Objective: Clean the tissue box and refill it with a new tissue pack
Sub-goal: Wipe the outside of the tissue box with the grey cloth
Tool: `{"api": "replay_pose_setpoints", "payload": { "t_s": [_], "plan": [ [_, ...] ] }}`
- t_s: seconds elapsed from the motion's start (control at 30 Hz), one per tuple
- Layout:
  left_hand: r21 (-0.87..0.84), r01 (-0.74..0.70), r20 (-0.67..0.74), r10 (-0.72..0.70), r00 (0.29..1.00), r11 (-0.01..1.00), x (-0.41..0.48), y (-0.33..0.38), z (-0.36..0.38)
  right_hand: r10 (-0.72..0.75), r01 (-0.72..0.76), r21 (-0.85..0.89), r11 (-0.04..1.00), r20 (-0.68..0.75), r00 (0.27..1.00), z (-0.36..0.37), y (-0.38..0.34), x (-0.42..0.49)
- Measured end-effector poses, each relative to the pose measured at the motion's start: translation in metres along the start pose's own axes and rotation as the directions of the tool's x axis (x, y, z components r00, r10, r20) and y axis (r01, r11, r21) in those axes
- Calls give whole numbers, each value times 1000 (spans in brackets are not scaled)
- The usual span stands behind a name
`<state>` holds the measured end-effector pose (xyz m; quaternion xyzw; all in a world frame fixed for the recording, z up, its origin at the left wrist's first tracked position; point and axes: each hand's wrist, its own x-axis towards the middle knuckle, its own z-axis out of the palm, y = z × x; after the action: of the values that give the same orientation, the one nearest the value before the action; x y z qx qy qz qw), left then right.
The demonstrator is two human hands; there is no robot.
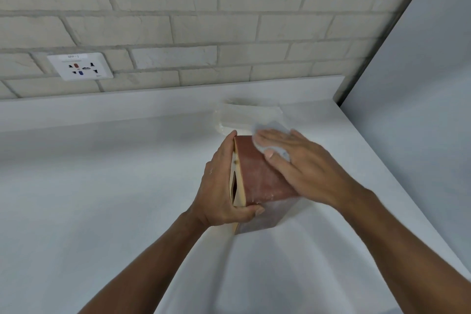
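Observation:
A reddish-brown tissue box (257, 176) with a cream slotted face stands tilted on its side on the white counter (102, 173). My left hand (221, 186) grips it, fingers over the cream face and thumb on the near edge. My right hand (298, 160) lies flat on the brown side, pressing a white wipe (271, 132) against it with straight fingers. A clear-wrapped tissue pack (248, 116) lies on the counter just behind the box, partly hidden by my right hand.
A brick wall with a white power socket (80, 66) rises behind the counter. A tall white panel (420, 84) bounds the counter on the right, and the counter's right edge runs diagonally toward me.

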<state>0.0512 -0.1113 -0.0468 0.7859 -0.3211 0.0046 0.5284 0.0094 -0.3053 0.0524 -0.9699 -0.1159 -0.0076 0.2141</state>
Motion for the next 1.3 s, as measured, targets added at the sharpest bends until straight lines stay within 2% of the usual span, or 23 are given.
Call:
{"api": "replay_pose_setpoints", "payload": {
  "t_s": [0.07, 0.17, 0.2, 0.33, 0.47, 0.6, 0.67, 0.73, 0.87, 1.0, 1.13, 1.2, 1.27, 1.3],
  "plan": [
    [-6, 14, 5, -14, 1000, 1000, 0, -2, 1, 20, -20, -31, 999, -22, 1000, 0, -8, 3],
    [-34, -17, 4, 17, 1000, 999, 5, 1, 2, -127, 131, -60, 990, 70, 989, 15, -26, -6],
    [-37, -21, 0, 21, 1000, 999, 5, 0, 1, -128, 132, -43, 990, 92, 988, 13, -24, -8],
    [-20, 20, 0, -20, 1000, 1000, 0, -3, 1, 27, -26, -54, 998, 15, 1000, -3, -8, 1],
    [-31, -38, -11, 38, 999, 999, 3, -2, 4, -127, 132, -52, 990, 93, 987, 14, -27, -2],
    [-14, -7, -2, 7, 1000, 1000, 1, -3, 1, 29, -26, -60, 998, 49, 998, -1, -13, 6],
    [2, -18, 2, 18, 1000, 1000, 2, -4, 2, -41, 46, -112, 993, 48, 998, 7, -21, 6],
    [-21, -41, 11, 41, 999, 999, 3, -5, 3, -107, 116, -87, 989, 94, 990, 14, -24, -1],
    [-5, 18, 13, -18, 1000, 1000, 0, -6, 4, 47, -44, -102, 994, 35, 998, -1, -3, 2],
    [-43, -40, -3, 40, 999, 998, 3, -3, 6, -116, 125, -98, 987, 87, 989, 15, -20, -3],
    [-42, 9, -1, -9, 1000, 999, 2, -7, 6, 12, -9, -57, 998, 59, 998, 1, -10, 10],
    [-35, -18, 5, 18, 1000, 999, 1, -8, 7, -62, 67, -115, 991, 49, 997, 7, -20, 9],
    [-49, -50, -3, 49, 999, 998, 2, -8, 8, -160, 173, -137, 975, 103, 982, 16, -28, 3],
    [-59, -47, -10, 47, 999, 997, 3, -7, 8, -159, 174, -121, 977, 118, 980, 16, -27, 3]
  ]
}}
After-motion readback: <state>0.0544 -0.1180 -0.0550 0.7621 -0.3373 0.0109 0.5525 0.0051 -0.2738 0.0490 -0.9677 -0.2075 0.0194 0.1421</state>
